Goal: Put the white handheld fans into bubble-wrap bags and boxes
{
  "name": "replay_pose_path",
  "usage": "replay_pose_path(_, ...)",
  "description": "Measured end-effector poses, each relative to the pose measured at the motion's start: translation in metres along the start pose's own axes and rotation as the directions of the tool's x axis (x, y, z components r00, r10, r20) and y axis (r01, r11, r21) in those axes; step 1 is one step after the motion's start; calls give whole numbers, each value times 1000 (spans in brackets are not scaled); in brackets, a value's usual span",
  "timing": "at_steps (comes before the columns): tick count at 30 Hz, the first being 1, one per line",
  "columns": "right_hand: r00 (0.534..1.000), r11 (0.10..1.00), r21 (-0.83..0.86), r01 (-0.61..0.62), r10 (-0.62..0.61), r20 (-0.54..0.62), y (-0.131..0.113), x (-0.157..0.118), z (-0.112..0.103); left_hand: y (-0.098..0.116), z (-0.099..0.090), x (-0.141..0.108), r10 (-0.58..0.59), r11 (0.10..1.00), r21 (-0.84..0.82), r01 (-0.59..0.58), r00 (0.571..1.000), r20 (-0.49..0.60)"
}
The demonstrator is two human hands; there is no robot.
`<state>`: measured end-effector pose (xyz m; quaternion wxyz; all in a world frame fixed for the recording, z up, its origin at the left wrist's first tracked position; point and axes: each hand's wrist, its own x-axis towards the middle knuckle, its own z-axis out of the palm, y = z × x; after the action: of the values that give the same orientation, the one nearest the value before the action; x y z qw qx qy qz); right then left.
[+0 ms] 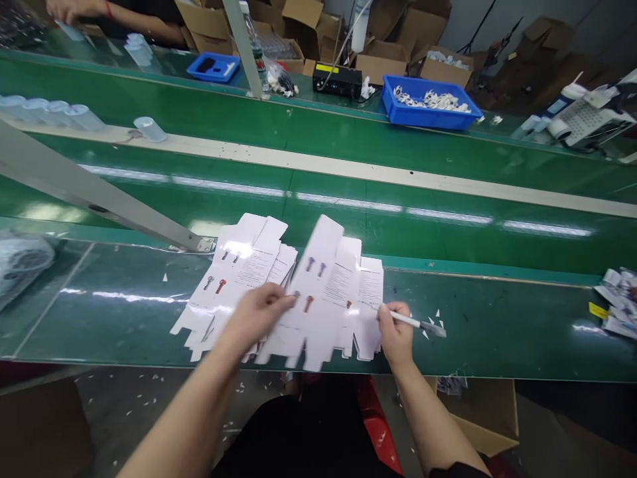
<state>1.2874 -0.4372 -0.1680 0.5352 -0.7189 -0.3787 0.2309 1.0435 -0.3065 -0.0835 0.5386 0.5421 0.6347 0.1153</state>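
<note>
Printed sheet [323, 318], long axis near-far, pinched at left edge by left hand [261, 311]; pen [405, 319] gripped at right by right hand [398, 337].

On the far bench [298, 101], a blue tray [432, 117] holds many small white parts [442, 101]. To its left sits a black box [337, 81] with a yellow label, then a clear bottle [257, 53] beside a metal post [245, 46], and a smaller blue tray [205, 76]. Open cardboard boxes [381, 66] crowd behind. Pale cups [84, 117] lie along a whitish rail [298, 161] at the left, one apart from the row. Small packets [622, 302] lie at the right edge.
</note>
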Motion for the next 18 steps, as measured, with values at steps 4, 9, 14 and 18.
replay_pose_path(4,998,998,-38,41,-39,45,9,24,9,9,-88,-19,-106,946,266,187,951,-290)
replay_pose_path(9,990,996,-62,68,-59,131,14,29,22,11,-58,-18,218,782,608,137,854,-473)
replay_pose_path(14,986,992,-102,71,-54,158,14,32,27,-3,63,11,118,914,391,-110,993,4)
replay_pose_path(18,986,992,-98,75,-59,158,12,35,26,-19,108,29,70,921,384,-64,998,-2)
